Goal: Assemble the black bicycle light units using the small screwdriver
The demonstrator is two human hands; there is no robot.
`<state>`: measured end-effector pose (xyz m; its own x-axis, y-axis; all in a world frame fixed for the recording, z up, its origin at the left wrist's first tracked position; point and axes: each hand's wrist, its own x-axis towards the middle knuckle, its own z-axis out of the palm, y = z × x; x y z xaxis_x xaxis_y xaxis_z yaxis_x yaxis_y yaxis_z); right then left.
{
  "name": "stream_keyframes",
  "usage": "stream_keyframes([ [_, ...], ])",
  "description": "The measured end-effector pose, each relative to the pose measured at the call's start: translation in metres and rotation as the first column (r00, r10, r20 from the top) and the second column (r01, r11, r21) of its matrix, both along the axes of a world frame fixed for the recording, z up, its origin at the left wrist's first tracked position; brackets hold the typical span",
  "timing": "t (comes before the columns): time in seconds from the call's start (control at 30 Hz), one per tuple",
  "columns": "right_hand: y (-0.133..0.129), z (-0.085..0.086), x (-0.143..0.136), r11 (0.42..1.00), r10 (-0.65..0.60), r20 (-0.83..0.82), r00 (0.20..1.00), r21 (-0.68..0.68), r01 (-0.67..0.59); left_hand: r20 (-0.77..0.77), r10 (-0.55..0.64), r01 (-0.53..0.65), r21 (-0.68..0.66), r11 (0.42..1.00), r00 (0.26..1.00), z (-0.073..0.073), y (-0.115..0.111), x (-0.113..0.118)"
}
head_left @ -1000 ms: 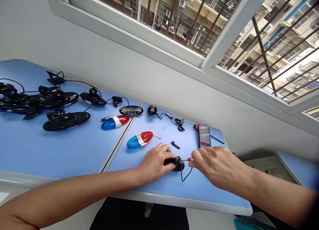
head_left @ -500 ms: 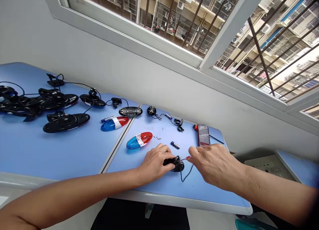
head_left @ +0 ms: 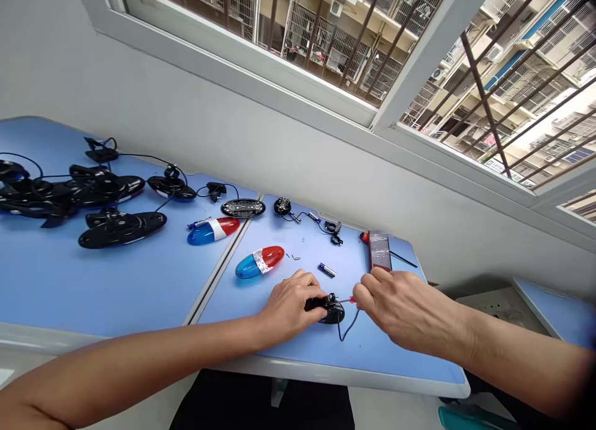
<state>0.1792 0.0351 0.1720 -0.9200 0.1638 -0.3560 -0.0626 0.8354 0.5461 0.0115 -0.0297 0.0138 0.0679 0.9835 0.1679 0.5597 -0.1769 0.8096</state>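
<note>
My left hand (head_left: 296,301) is closed on a black plastic lamp base with a clamp (head_left: 334,312), pressing it to the blue table top. A thin black cable (head_left: 350,329) loops out from its right side. In my right hand (head_left: 393,303) is a screwdriver (head_left: 347,301) with a red collar, its handle hidden in the fist. The thin shaft points left and its tip meets the clamp area; the exact contact is too small to tell. A blue battery (head_left: 326,270) lies just behind the base. Left of it rests a red-and-blue lamp cover (head_left: 259,262) beside several small screws (head_left: 294,257).
A second red-and-blue cover (head_left: 213,231) and an opened black housing (head_left: 243,208) lie by the table seam. Several black lamp units (head_left: 121,228) with cables crowd the left table. A phone-like box (head_left: 380,251) lies at the back right, near a black rod (head_left: 403,260).
My right hand has turned at the wrist around the screwdriver, and more of its red collar shows. The left hand and the base have stayed in place.
</note>
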Motion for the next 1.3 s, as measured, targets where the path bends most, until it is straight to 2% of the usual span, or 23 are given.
stream_keyframes([
  [0.13,-0.006,-0.002,-0.005,0.998,-0.065,-0.001,0.998,-0.01,0.065,-0.014,0.001,-0.001,0.008,1.0,1.0,0.001,-0.001,0.003],
  [0.23,-0.014,0.0,-0.013,0.973,-0.227,-0.003,0.974,-0.046,0.227,-0.025,0.002,-0.002,0.015,1.0,1.0,0.001,-0.001,0.004],
  [0.33,-0.021,0.003,-0.021,0.9,-0.432,0.032,0.901,-0.048,0.433,-0.032,0.007,-0.007,0.023,1.0,0.999,0.001,-0.001,0.005],
  [0.4,-0.025,0.004,-0.025,0.848,-0.527,0.044,0.849,-0.038,0.528,-0.035,0.009,-0.008,0.034,0.999,0.999,0.0,-0.001,0.006],
  [0.6,-0.027,0.007,-0.031,0.748,-0.657,0.048,0.752,-0.075,0.659,-0.046,0.022,-0.02,0.057,0.998,0.999,-0.002,-0.002,0.009],
  [0.67,-0.029,0.009,-0.031,0.745,-0.664,0.014,0.747,-0.072,0.663,-0.042,0.021,-0.019,0.045,0.999,0.999,-0.001,-0.002,0.008],
  [0.8,-0.038,0.016,-0.026,0.785,-0.62,-0.065,0.782,-0.068,0.616,-0.008,0.006,-0.006,0.023,1.0,1.0,0.0,-0.001,0.005],
  [0.93,-0.046,0.028,-0.003,0.808,-0.586,-0.224,0.779,-0.095,0.581,0.07,0.017,-0.017,-0.002,1.0,0.997,-0.001,0.003,0.002],
  [1.03,-0.043,0.029,0.027,0.797,-0.585,-0.398,0.707,-0.121,0.591,0.195,0.039,-0.029,-0.05,0.998,0.98,-0.003,0.008,0.001],
  [1.1,-0.039,0.023,0.049,0.797,-0.575,-0.504,0.644,-0.167,0.581,0.234,0.058,-0.039,-0.085,0.996,0.97,-0.003,0.01,0.002],
  [1.3,-0.031,-0.013,0.099,0.819,-0.551,-0.691,0.467,-0.339,0.464,0.216,0.073,-0.037,-0.165,0.986,0.974,0.003,0.015,-0.003],
])
